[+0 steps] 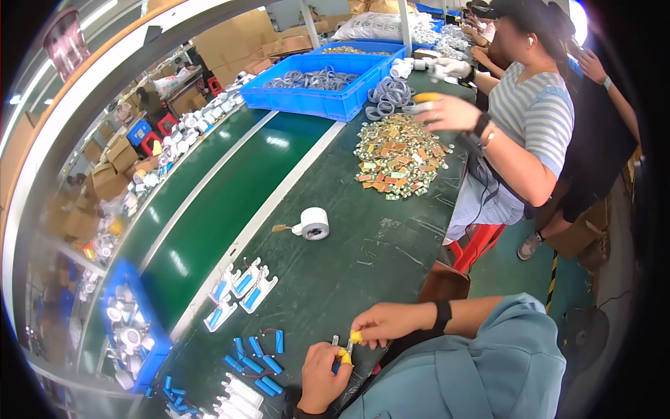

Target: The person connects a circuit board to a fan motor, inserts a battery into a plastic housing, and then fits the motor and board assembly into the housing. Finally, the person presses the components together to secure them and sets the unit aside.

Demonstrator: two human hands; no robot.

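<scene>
Over the green table (349, 272), both hands (324, 375) (384, 324) in a narrow pinch on a small white piece (350, 345).

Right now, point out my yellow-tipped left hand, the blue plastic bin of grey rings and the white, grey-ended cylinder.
Left hand (321, 377), head view: its back.
Blue bin (307, 105), head view: front wall.
White cylinder (313, 216), head view: curved side.

Left of the white tape roll (313, 216) runs a green conveyor belt (223, 209); beyond the roll are a heap of small circuit boards (401, 162) and a blue plastic crate (313, 105) of grey rings (314, 79); right of the roll, a red stool (481, 244).
</scene>
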